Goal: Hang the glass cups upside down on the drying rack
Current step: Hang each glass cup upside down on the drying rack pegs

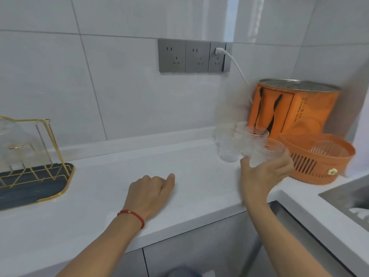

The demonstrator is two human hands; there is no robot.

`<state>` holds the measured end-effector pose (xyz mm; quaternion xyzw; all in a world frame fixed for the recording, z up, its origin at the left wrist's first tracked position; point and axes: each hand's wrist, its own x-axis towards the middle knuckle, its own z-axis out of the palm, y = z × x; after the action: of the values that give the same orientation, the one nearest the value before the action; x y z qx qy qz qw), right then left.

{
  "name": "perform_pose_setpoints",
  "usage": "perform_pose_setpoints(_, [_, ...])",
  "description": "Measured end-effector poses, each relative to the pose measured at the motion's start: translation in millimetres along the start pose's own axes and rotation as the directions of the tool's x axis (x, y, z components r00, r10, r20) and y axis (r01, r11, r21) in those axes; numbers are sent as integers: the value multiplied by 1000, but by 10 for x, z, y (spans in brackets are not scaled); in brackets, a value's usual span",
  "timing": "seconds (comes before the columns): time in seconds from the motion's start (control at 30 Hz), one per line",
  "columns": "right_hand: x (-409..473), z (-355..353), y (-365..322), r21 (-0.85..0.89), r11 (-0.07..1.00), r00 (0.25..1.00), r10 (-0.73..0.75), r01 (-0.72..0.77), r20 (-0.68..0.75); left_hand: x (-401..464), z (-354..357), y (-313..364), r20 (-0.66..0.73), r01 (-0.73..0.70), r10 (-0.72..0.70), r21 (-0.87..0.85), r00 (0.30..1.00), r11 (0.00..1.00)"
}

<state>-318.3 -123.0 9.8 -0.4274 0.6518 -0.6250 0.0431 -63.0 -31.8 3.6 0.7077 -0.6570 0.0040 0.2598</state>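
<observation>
- Our right hand (265, 172) holds a ribbed glass cup (266, 151) from below, mouth up, above the right end of the counter (99, 206).
- Our left hand (151, 193) is loosely curled and holds nothing. It rests knuckles-up near the middle of the counter, and it has a red string (132, 215) on the wrist.
- More glass cups (239, 144) are bunched just behind the one we hold, near the back edge of the counter. They look blurry, so we cannot count them well. We also cannot tell if they stand on the counter or touch our cup.
- One more ribbed cup seems to sit inside the orange basket (317, 162) at the right end, in front of a tall orange box (289, 108).
- At the far left end of the counter is the gold drying rack (46, 148) on its dark blue tray (30, 188), well apart from the cups.
- Something clear already seems to sit on the rack at the left edge, but it is cut off and we cannot tell what it is.
- We think the job is near its start. Our cup must cross the counter, flip over, and go on a gold prong. The other cups are left to do after that.
</observation>
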Motion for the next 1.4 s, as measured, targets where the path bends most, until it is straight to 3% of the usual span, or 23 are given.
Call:
perform_pose_setpoints(0.1, [179, 96, 119, 34, 986, 979, 155, -160, 129, -5, -8, 1, -2, 4, -4, -1, 1000, 1000])
perform_pose_setpoints(0.3, [211, 128, 170, -24, 993, 989, 117, -115, 93, 2, -11, -20, -13, -1, 0, -36, 1000, 999])
perform_pose_setpoints(0.43, [50, 14, 105, 68, 996, 992, -66, 58, 111, 2, -16, -28, -37, -8, 4, -103, 999, 995])
perform_pose_setpoints(0.5, [-91, -28, 7, 143, 970, 952, -223, 196, 209, 0, -44, -21, -42, -8, 0, -191, 999, 982])
perform_pose_setpoints(0.6, [-425, -20, -203, 270, 881, 782, -471, 390, 408, -33, -169, 24, -60, 0, -34, -492, 998, 871])
perform_pose_setpoints(0.7, [-768, 33, -451, 353, 740, 515, -660, 573, 547, -132, -342, 68, -24, 33, -76, -749, 997, 662])
perform_pose_setpoints(0.77, [-951, 77, -634, 407, 607, 320, -748, 682, 581, -260, -461, 53, -45, 3, -52, -726, 998, 687])
perform_pose_setpoints(0.83, [-1113, 115, -806, 462, 546, 216, -777, 698, 592, -377, -597, -74, -117, -16, -81, -658, 990, 753])
perform_pose_setpoints(0.9, [-1263, 156, -942, 560, 628, 214, -746, 540, 631, -476, -772, -252, -168, 9, -189, -724, 968, 690])
perform_pose_setpoints(0.97, [-1393, 200, -1061, 621, 757, 213, -653, 202, 727, -545, -955, -428, -167, 25, -275, -813, 947, 582])
perform_pose_setpoints(1.07, [-1595, 285, -1282, 492, 789, 76, -502, -369, 862, -622, -1155, -656, -140, 28, -290, -862, 947, 506])
perform_pose_setpoints(1.13, [-1700, 369, -1427, 456, 740, 84, -482, -494, 872, -659, -1214, -807, -126, 69, -299, -823, 946, 564])
perform_pose_setpoints(1.23, [-1759, 526, -1603, 502, 768, 191, -466, -398, 864, -695, -1257, -1091, -254, 152, -407, -657, 877, 738])
perform_pose_setpoints(1.3, [-1715, 653, -1743, 511, 812, 269, -445, -281, 854, -757, -1240, -1350, -400, 279, -390, -308, 829, 910])
perform_pose_setpoints(1.37, [-1623, 813, -1944, 522, 818, 346, -430, -242, 834, -818, -1175, -1570, -417, 376, -298, 116, 859, 920])
perform_pose_setpoints(1.4, [-1576, 908, -2059, 528, 815, 369, -427, -238, 826, -836, -1131, -1649, -403, 384, -279, 206, 872, 900])
